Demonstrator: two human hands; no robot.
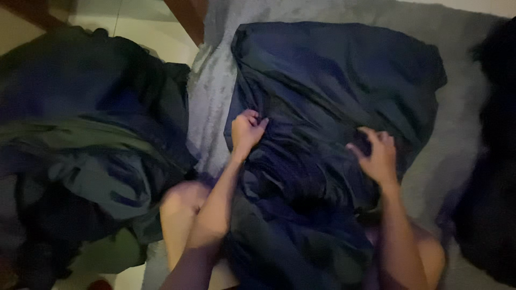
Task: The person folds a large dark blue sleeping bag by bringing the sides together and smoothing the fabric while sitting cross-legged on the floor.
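A dark navy garment (333, 86) lies spread and crumpled on a grey carpet in front of me, its near end bunched over my lap. My left hand (246, 131) pinches a fold of this garment at its left edge. Further right, my right hand (378, 154) has its fingers curled into the fabric near the right side. Both forearms reach up from the bottom of the view, and my bare knees show beside them.
A heap of dark and green clothes (86, 139) lies on the left. The grey carpet (457, 134) extends to the right, where another dark cloth (497, 161) lies at the edge. Pale floor tiles (145, 32) and a wooden furniture leg (188, 16) are at the top.
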